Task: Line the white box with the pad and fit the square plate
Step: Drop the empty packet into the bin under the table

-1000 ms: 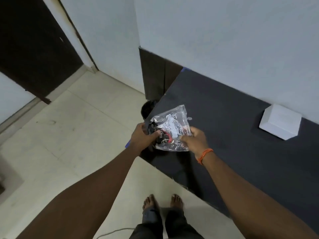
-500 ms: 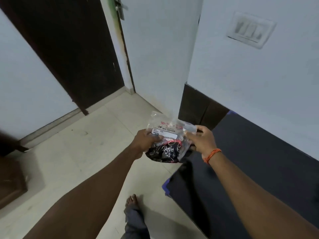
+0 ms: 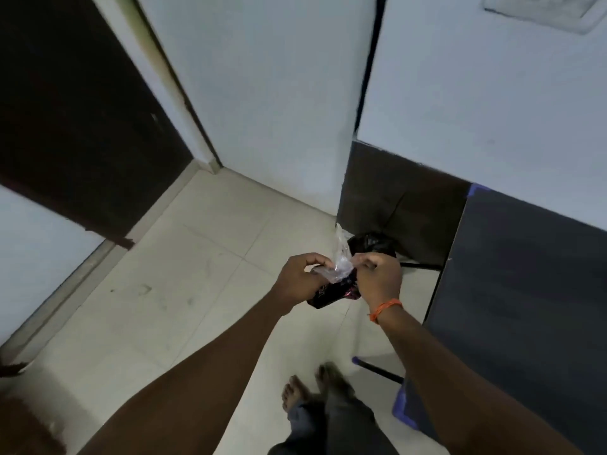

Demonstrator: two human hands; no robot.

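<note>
Now, change: clear packet (image 3: 340,270) lifted off dark table (image 3: 525,274), carried over floor.
Left hand (image 3: 300,279): pinching packet top.
Right hand (image 3: 379,279): pinching opposite side.
Meaning: likely opening packet; white box out of view, lining not begun.

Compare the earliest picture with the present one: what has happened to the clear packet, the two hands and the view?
The clear plastic packet has come off the dark table and now hangs over the tiled floor. It is crumpled, its film pinched upward between left hand and right hand. The view has swung left, so the white box is out of sight. Unchanged: both hands keep their grip, and the orange wristband stays on.
</note>
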